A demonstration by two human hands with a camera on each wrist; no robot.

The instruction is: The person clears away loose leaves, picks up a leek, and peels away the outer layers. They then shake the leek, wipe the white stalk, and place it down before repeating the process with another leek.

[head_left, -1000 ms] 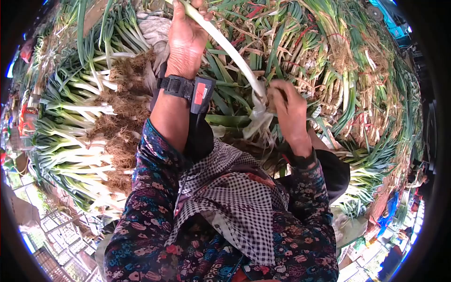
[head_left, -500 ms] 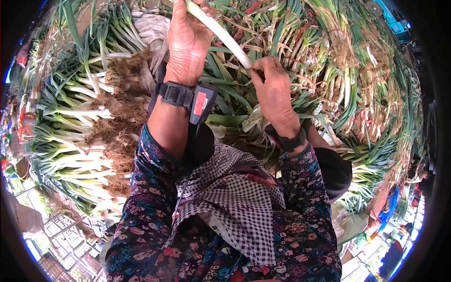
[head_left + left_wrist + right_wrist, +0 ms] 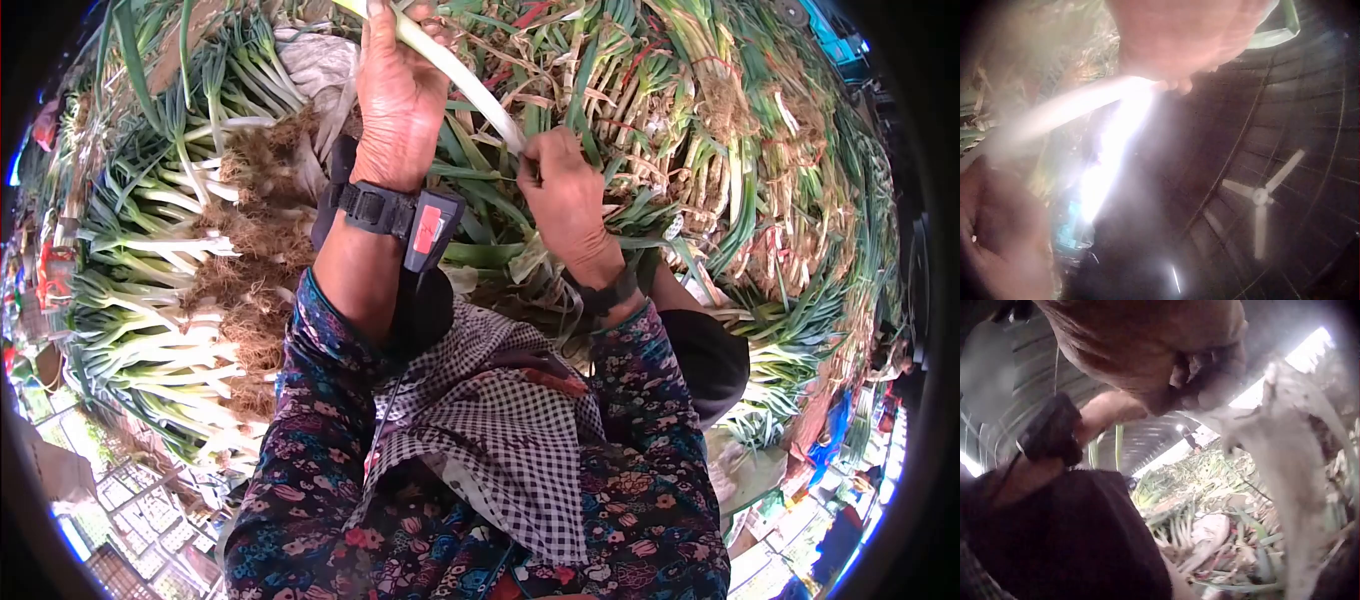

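A long green onion (image 3: 465, 80) with a white stalk slants across the top of the head view. My left hand (image 3: 402, 105) grips its upper part, the fingers curled round it. At the stalk's lower end, my right hand (image 3: 568, 190) pinches with bent thumb and fingers. A pale, limp strip of onion skin (image 3: 1297, 469) hangs beside the right fingertips in the right wrist view. In the left wrist view, glare washes out part of the stalk (image 3: 1066, 112), which runs from the left hand toward the right hand.
Green onions with brown roots (image 3: 255, 250) lie in a row on the left. A larger heap of untrimmed onions (image 3: 700, 130) spreads ahead and right. Loose green leaves (image 3: 480, 215) lie between the arms, close to the checked apron (image 3: 500, 420). A pale cloth (image 3: 315, 65) lies at the upper left.
My right hand has moved up and left, from the loose skins at the root end to a pinch on the stalk's lower end. That end has shifted up and left; the left hand hardly moves.
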